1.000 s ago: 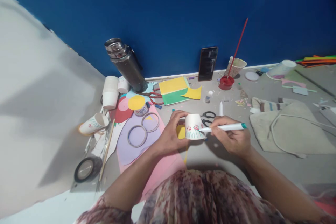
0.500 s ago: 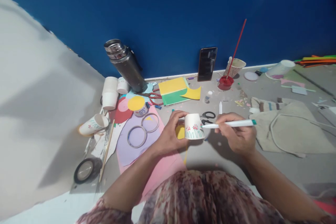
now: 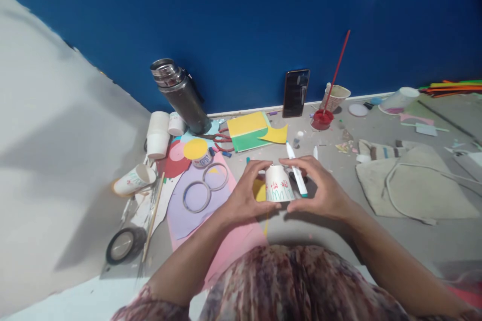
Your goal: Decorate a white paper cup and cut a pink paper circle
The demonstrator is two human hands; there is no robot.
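Lower centre: left hand (image 3: 245, 193) gripping white flower-drawn paper cup (image 3: 279, 183); right hand (image 3: 324, 191), keeping white teal-ended marker (image 3: 296, 169), now bracketing cup; marking seemingly pausing.

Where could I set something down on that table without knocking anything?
The table looks bare between the right forearm and the near edge of the cloth bag. A shaded patch lies between the pink sheet and that forearm, nearly bare too. The left side is crowded: flask, paper cups, purple paper. Scraps litter the stretch between bag and red pot.
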